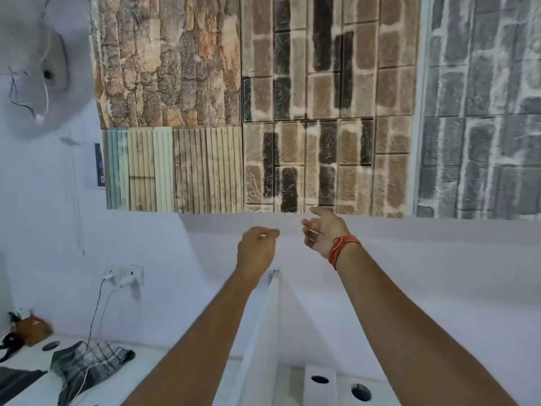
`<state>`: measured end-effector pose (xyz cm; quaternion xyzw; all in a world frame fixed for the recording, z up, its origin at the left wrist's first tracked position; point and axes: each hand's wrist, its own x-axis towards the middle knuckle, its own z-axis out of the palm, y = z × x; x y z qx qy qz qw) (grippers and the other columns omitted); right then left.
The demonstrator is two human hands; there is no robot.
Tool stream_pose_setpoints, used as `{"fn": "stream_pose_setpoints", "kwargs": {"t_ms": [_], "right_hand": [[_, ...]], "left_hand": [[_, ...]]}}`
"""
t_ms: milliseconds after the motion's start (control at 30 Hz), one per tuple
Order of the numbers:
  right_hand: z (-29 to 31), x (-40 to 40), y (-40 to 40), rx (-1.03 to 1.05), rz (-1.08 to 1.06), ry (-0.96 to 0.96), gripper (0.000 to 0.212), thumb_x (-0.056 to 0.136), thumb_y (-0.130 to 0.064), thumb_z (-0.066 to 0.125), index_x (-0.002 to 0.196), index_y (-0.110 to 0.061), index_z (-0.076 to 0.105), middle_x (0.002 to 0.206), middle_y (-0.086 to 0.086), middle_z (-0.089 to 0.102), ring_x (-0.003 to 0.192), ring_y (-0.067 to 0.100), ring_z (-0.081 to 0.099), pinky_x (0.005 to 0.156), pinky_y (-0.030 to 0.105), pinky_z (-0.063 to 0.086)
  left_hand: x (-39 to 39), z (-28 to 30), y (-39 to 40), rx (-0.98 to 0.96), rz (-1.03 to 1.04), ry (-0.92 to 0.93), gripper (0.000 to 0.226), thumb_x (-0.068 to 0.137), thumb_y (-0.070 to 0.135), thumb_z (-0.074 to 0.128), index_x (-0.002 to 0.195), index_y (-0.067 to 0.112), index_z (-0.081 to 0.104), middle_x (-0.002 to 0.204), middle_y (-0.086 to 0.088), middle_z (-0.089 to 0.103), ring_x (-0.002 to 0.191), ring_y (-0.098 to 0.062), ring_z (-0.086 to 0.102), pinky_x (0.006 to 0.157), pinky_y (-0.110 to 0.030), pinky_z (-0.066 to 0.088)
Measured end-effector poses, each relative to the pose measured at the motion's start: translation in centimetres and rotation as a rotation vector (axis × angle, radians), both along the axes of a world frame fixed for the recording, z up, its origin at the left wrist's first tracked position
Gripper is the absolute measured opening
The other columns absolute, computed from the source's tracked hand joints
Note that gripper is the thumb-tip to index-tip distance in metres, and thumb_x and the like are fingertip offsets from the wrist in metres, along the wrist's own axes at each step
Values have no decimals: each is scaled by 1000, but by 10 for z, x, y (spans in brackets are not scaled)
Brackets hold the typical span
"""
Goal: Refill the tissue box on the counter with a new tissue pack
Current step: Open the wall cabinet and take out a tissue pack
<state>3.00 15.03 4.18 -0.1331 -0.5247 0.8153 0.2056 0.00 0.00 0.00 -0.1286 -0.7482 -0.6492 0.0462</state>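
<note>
A white cube-shaped tissue box (319, 386) with a dark round opening on top stands on the white counter (295, 379) at the bottom edge, between my forearms. Both arms are raised well above it toward the wall. My left hand (257, 249) is closed in a fist, and I see nothing in it. My right hand (320, 232), with red thread around the wrist, has its fingers loosely curled and apart and holds nothing. No tissue pack is in view.
A white upright divider panel (263, 332) rises between my arms. A dark round hole (360, 392) sits in the counter to the right of the box. At left are a checked cloth (90, 358), a wall socket with chargers (124, 275) and a brown object (29, 329). Textured sample panels (248, 112) cover the wall.
</note>
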Motion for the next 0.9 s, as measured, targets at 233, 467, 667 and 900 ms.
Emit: {"fn": "stream_pose_setpoints", "kwargs": {"t_ms": [233,467,667,900], "right_hand": [[8,-58,8,-303,32,18,18,85,-23,54,73,-14,44,59,0,41,47,15,33,49,25,26],[10,-42,-9,-221,-91,2,13,81,-25,51,84,-18,40,57,-1,25,43,15,24,46,22,24],[8,17,-33,-198,-139,-27,21,79,-32,53,88,-18,41,61,0,23,43,15,23,48,24,25],[13,107,-67,452,-569,-239,55,93,-44,41,134,-8,46,123,15,57,97,32,60,76,40,50]], "left_hand": [[-55,-4,4,119,-28,-99,41,87,30,68,121,10,60,101,-5,67,93,-22,64,90,-43,55],[-51,12,8,340,-118,-174,46,84,27,69,123,5,55,117,-9,63,102,-23,66,86,-43,57],[24,-9,-9,487,42,209,31,82,12,68,108,3,56,103,-4,69,84,-13,67,70,-22,49],[108,-39,-20,418,-158,649,57,71,3,61,126,6,47,115,13,63,109,-15,64,95,-26,51]]}}
